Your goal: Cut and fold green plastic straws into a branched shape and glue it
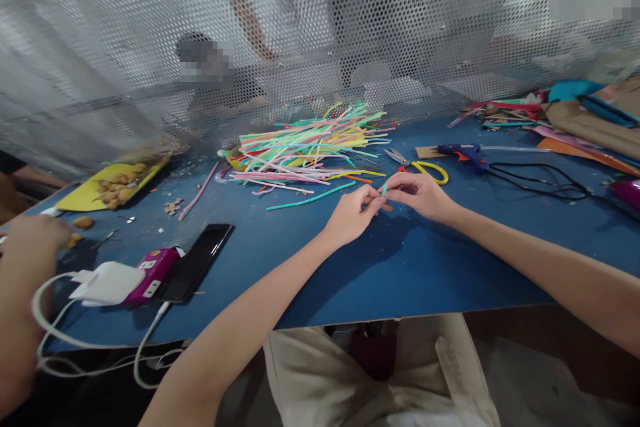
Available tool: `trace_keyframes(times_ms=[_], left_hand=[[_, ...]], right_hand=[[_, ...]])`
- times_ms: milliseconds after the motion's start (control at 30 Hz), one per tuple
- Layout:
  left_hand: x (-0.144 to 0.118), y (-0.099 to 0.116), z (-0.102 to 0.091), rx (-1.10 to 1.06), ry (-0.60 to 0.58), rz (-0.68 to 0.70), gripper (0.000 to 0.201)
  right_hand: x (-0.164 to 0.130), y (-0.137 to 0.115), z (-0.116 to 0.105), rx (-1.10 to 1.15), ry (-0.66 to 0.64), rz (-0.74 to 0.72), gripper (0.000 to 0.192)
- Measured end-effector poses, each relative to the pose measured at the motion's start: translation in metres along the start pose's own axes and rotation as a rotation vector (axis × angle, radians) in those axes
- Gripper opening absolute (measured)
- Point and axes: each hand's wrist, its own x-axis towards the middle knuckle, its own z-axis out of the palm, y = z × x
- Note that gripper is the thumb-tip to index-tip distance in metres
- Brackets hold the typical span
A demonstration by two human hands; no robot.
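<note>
Straw piece [384, 191] – pinched midtable, open blue around.

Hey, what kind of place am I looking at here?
Probably a shared craft workshop. A heap of coloured straws lies on the blue table, with a glue gun and scissors beside it, and both hands pinch a small green straw piece.
</note>
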Motion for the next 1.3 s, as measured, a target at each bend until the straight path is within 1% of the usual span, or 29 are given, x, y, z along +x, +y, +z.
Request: trace_keyframes(times_ms=[67, 100, 167, 233, 300, 367, 433, 500, 533, 600, 633, 667, 733, 767, 833, 900, 933, 1000, 1100, 1167, 1300], left_hand=[[0.0, 0.002, -0.001, 0.061, -0.007, 0.007, 0.033], [0.0, 0.003, -0.002, 0.124, -0.007, 0.017, 0.033], [0.0, 0.003, -0.005, 0.329, -0.005, 0.054, 0.029], [-0.001, 0.0, -0.01, 0.565, 0.007, 0.092, 0.021], [-0.001, -0.006, -0.015, 0.728, 0.021, 0.102, 0.017], [-0.001, -0.014, -0.018, 0.8, 0.009, 0.077, 0.019], [0.0, -0.022, -0.019, 0.807, -0.032, 0.046, 0.017], [0.001, -0.026, -0.019, 0.787, -0.058, 0.013, 0.016], [0.002, -0.026, -0.019, 0.77, -0.048, -0.012, 0.016], [0.003, -0.024, -0.019, 0.701, 0.002, -0.073, 0.015], [0.003, -0.022, -0.019, 0.629, 0.025, -0.102, 0.014], [0.004, -0.019, -0.02, 0.523, 0.042, -0.131, 0.013], [0.004, -0.013, -0.021, 0.231, 0.059, -0.177, 0.013], [0.004, -0.01, -0.022, 0.071, 0.06, -0.192, 0.017], [0.004, -0.005, -0.021, -0.21, 0.064, -0.217, 0.031], [0.004, 0.001, -0.018, -0.405, 0.081, -0.234, 0.041], [0.003, 0.003, -0.016, -0.48, 0.094, -0.246, 0.042], [0.003, 0.008, -0.012, -0.592, 0.133, -0.26, 0.039], [0.002, 0.015, -0.007, -0.682, 0.207, -0.242, 0.034], [0.002, 0.019, -0.005, -0.707, 0.24, -0.229, 0.032], [0.0, 0.023, -0.003, -0.669, 0.235, -0.2, 0.029]], right_hand=[[-0.001, -0.001, -0.001, 0.017, -0.006, -0.009, 0.026], [-0.001, -0.003, 0.0, 0.018, -0.004, -0.011, 0.026], [-0.002, -0.006, 0.001, 0.037, 0.009, -0.014, 0.025], [-0.003, -0.007, 0.002, 0.061, 0.019, -0.022, 0.023], [-0.003, -0.008, 0.002, 0.001, 0.02, -0.048, 0.02], [-0.003, -0.007, 0.0, -0.162, 0.01, -0.104, 0.019], [-0.002, -0.006, -0.002, -0.317, -0.012, -0.166, 0.019], [-0.001, -0.005, -0.004, -0.398, -0.044, -0.199, 0.019], [-0.001, -0.004, -0.005, -0.419, -0.059, -0.196, 0.019], [0.0, -0.001, -0.005, -0.443, -0.08, -0.162, 0.019], [0.0, 0.001, -0.004, -0.446, -0.085, -0.137, 0.02], [0.0, 0.002, -0.003, -0.442, -0.083, -0.115, 0.02], [-0.001, 0.002, -0.002, -0.418, -0.058, -0.102, 0.02], [-0.001, 0.002, -0.001, -0.407, -0.03, -0.116, 0.019], [-0.002, -0.003, -0.001, -0.404, 0.043, -0.177, 0.019], [-0.004, -0.009, -0.001, -0.415, 0.117, -0.246, 0.018], [-0.005, -0.012, -0.001, -0.417, 0.148, -0.266, 0.018], [-0.007, -0.017, -0.001, -0.392, 0.21, -0.254, 0.019], [-0.01, -0.022, 0.001, -0.31, 0.291, -0.182, 0.031], [-0.012, -0.025, 0.003, -0.267, 0.313, -0.168, 0.037], [-0.014, -0.032, 0.006, -0.298, 0.356, -0.163, 0.038]])
